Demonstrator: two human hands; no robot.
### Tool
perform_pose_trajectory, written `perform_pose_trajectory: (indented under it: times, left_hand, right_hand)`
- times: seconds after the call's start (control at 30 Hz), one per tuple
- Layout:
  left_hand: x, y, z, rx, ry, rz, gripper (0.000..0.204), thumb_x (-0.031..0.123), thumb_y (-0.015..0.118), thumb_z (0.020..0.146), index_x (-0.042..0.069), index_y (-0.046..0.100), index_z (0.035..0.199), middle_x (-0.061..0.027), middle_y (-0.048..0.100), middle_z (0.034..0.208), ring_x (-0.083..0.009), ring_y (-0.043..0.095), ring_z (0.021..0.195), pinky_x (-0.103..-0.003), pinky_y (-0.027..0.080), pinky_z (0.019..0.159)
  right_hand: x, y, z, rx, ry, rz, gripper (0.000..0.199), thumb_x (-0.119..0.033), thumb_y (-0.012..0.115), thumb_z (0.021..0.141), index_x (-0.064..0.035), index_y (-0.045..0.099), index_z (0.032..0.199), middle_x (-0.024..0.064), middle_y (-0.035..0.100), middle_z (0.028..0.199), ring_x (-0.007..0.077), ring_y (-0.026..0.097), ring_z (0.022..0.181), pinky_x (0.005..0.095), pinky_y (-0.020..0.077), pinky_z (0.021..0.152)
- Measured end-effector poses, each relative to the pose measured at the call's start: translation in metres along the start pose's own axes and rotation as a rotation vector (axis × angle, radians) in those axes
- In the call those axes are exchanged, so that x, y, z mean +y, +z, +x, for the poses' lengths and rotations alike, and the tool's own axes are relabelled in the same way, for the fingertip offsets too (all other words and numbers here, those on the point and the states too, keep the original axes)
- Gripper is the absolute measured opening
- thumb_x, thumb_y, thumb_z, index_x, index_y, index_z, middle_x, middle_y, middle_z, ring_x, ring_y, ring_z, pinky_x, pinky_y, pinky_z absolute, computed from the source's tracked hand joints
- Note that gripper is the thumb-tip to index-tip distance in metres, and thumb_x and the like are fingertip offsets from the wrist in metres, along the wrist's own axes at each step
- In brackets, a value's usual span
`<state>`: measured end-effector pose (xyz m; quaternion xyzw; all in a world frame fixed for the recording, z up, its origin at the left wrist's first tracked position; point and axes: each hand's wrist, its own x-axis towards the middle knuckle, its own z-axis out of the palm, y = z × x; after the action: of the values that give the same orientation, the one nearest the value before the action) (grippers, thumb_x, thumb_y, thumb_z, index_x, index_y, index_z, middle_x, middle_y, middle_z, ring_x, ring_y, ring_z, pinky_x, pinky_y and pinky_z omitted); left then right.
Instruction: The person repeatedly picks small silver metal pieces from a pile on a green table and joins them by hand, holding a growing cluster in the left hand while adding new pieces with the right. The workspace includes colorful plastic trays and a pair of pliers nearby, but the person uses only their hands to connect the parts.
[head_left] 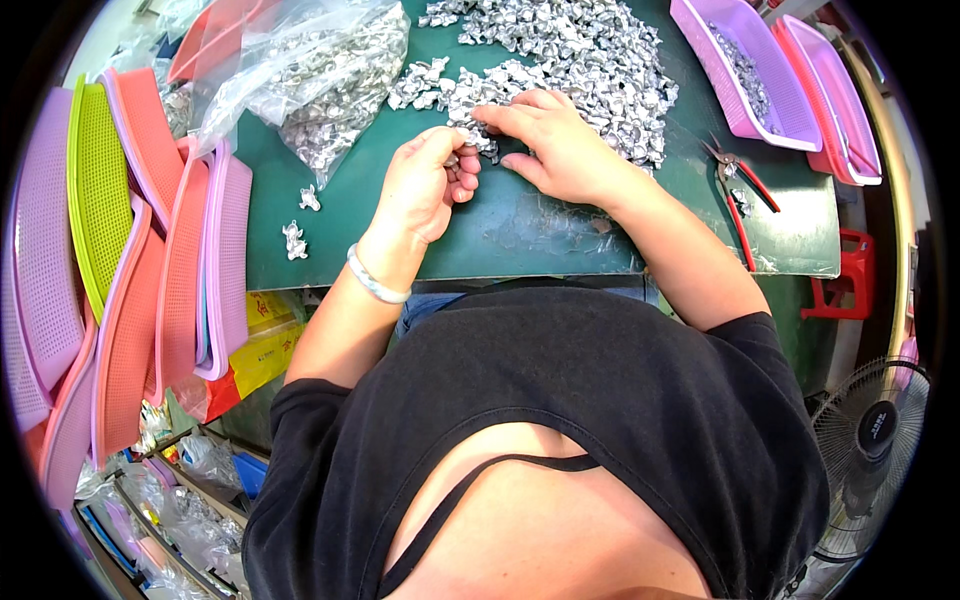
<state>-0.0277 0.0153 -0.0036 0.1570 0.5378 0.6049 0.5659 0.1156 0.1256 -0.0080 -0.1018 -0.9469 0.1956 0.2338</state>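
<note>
We note the left hand [425,185] curled loosely, thumb and fingertips pinched on one small silvery metal part [452,160] at the near edge of the heap of metal parts [560,60]. The right hand [555,140] lies flat and half spread on that heap's edge, fingers resting on the pieces, pinching nothing we can make out. The heap sits on a dark green mat [540,235], smooth and slightly glossy. Risk, in our judgement: the parts are small, irregular and shiny, so one could slip from the pinch and skid across the mat toward two stray pieces [300,222] lying apart at the left. A clear plastic bag [310,80] of more parts sits beside the heap. Red-handled pliers [740,200] lie at right, near purple mesh trays [745,70].
</note>
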Motion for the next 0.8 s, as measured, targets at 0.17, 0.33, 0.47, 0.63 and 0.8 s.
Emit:
perform_pose_trajectory:
  times: [0.17,0.33,0.47,0.63,0.8]
  left_hand:
    - [-0.002,-0.008,0.002,-0.064,-0.111,-0.160,0.018,0.018,0.045,0.084,0.005,0.049,0.073,-0.0059,0.050,0.065,-0.0121,0.044,0.054,-0.022,0.034,0.044]
    - [0.000,-0.012,0.001,-0.137,-0.215,-0.312,0.018,0.019,0.045,0.083,0.005,0.049,0.071,-0.0057,0.049,0.065,-0.0123,0.044,0.054,-0.021,0.035,0.044]
    - [-0.002,-0.016,0.002,-0.170,-0.218,-0.375,0.017,0.017,0.046,0.082,0.005,0.049,0.071,-0.0069,0.051,0.064,-0.0136,0.045,0.054,-0.022,0.036,0.045]
    - [-0.002,-0.018,0.003,-0.170,-0.222,-0.418,0.017,0.016,0.046,0.081,0.003,0.050,0.071,-0.0087,0.053,0.066,-0.0164,0.049,0.056,-0.024,0.039,0.048]
    - [0.004,-0.007,-0.005,0.022,-0.066,-0.424,0.012,0.012,0.050,0.077,0.002,0.051,0.070,-0.0112,0.057,0.074,-0.0208,0.055,0.063,-0.028,0.047,0.054]
  right_hand:
    - [-0.001,0.004,0.000,-0.026,0.000,-0.064,0.049,-0.008,0.065,0.066,-0.0114,0.052,0.113,0.0050,0.058,0.090,0.0235,0.048,0.094,0.0378,0.0335,0.086]
    - [-0.005,0.006,0.001,0.030,-0.026,-0.096,0.048,-0.010,0.066,0.065,-0.0120,0.054,0.111,0.0053,0.056,0.085,0.0236,0.047,0.092,0.0370,0.0336,0.085]
    - [-0.010,0.008,0.003,0.036,-0.042,-0.091,0.047,-0.010,0.066,0.064,-0.0117,0.055,0.110,0.0058,0.055,0.083,0.0238,0.047,0.091,0.0371,0.0340,0.084]
    - [-0.009,0.010,0.003,0.047,-0.029,-0.103,0.042,-0.009,0.065,0.065,-0.0119,0.057,0.106,0.0040,0.057,0.082,0.0223,0.048,0.089,0.0366,0.0336,0.083]
    - [-0.005,0.009,0.003,0.089,0.022,0.031,0.039,-0.006,0.062,0.066,-0.0137,0.059,0.103,-0.0024,0.060,0.075,0.0194,0.049,0.084,0.0355,0.0332,0.081]
